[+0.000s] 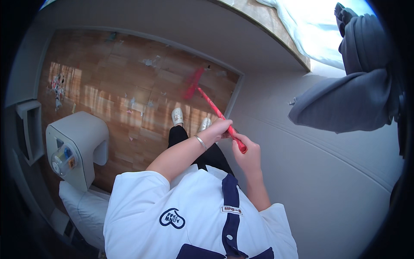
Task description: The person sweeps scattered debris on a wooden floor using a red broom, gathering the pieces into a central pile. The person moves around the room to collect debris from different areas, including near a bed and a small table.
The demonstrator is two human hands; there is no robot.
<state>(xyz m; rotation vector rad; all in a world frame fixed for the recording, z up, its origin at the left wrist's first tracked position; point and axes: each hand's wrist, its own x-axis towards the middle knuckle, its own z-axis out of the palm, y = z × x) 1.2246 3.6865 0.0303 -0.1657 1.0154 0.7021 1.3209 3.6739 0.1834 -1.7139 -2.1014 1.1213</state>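
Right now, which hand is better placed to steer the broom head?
Probably the left hand: it grips the red handle farther down, nearer the motion-blurred broom head. The right hand holds close to the handle's top end, likely better as a pivot.

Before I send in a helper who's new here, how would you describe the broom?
On the wooden floor, find the person's white shoes. A red broom slants from beyond them back to the person's left hand and right hand. Its vivid colour and long handle set it apart from the pale scraps nearby.
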